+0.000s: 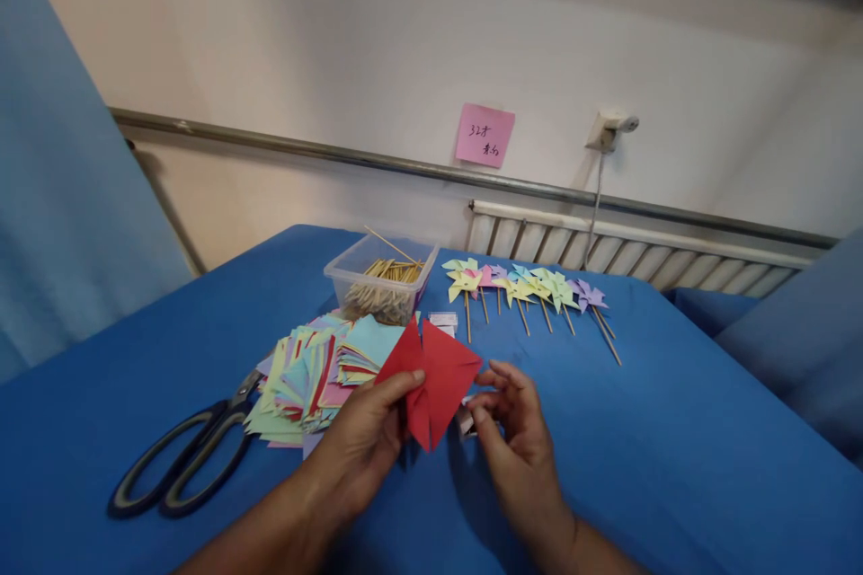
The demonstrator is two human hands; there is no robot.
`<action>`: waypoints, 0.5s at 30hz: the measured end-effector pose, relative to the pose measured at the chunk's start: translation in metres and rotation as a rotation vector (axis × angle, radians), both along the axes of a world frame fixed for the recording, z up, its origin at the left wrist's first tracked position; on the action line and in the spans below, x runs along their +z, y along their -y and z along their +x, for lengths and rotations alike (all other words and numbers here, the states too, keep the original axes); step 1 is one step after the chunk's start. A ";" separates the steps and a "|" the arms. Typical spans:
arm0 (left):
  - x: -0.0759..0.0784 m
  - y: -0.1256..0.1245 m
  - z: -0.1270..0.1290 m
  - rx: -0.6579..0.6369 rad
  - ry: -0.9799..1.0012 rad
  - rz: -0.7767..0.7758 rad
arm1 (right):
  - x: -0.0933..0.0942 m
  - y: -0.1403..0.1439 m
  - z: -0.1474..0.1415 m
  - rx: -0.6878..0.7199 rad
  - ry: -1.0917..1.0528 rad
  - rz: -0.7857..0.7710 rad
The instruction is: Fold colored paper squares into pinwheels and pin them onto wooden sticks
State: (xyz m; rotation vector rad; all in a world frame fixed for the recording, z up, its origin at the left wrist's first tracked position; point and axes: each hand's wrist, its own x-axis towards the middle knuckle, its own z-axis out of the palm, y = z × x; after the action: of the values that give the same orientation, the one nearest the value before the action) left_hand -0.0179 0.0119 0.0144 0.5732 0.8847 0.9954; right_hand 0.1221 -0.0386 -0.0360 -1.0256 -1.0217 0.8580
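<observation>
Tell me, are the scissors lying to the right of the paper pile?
No, the scissors lie on the blue table to the left of the paper pile, touching its lower left edge.

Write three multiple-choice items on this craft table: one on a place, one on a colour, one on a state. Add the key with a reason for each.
1. Where do the scissors lie?
A. left of the paper stack
B. inside the plastic tub
C. beside the finished pinwheels

2. What colour is the folded paper held by the left hand?
A. yellow
B. red
C. green

3. How do the scissors lie?
A. closed on paper
B. standing upright
C. lying flat, untouched

Key: 1 A, they rest on the blue cloth left of the stack; 2 B, the held piece is red; 3 C, both hands, the right hand too, are off them.
</observation>
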 end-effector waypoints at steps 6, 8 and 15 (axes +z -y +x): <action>0.000 0.000 -0.005 -0.087 0.013 -0.020 | -0.002 0.006 0.000 0.214 0.425 0.192; -0.001 0.004 -0.003 -0.126 0.006 -0.015 | 0.000 0.007 0.002 0.205 0.431 0.170; -0.008 0.010 0.002 -0.145 -0.076 0.120 | 0.007 0.002 0.004 0.136 0.214 -0.036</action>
State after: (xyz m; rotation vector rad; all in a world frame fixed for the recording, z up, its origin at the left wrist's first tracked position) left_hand -0.0158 0.0023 0.0065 0.7704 0.8422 0.9038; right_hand 0.1262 -0.0407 -0.0289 -1.1045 -1.2723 0.8930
